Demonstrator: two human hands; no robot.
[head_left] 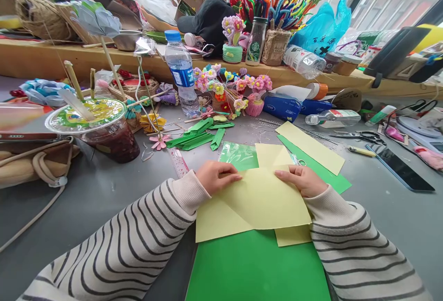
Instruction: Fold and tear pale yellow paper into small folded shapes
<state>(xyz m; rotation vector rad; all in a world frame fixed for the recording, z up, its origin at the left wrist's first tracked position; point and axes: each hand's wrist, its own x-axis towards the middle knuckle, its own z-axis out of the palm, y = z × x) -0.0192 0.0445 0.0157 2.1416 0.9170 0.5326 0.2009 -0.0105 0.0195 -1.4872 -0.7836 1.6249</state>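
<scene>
Both my hands pinch the far edge of a pale yellow paper sheet (pixel 266 199), which bends slightly between them. My left hand (pixel 218 176) has it near the left, thumb on top. At the right corner, my right hand (pixel 302 179) grips it between thumb and fingers. More yellow paper (pixel 294 235) shows underneath, above a large green sheet (pixel 259 264). Beyond my hands is another yellow piece (pixel 272 154) beside a green sheet in clear wrapping (pixel 238 154). A yellow strip (pixel 311 146) overlaps a green strip (pixel 341 183) to the right.
Folded green paper pieces (pixel 197 136) and a water bottle (pixel 182 77) stand beyond my left hand. A drink cup (pixel 114 139) leans at the left. Scissors (pixel 367 136), a yellow-handled cutter (pixel 362 151) and a phone (pixel 401 167) lie right. A crowded wooden shelf (pixel 148 66) runs behind.
</scene>
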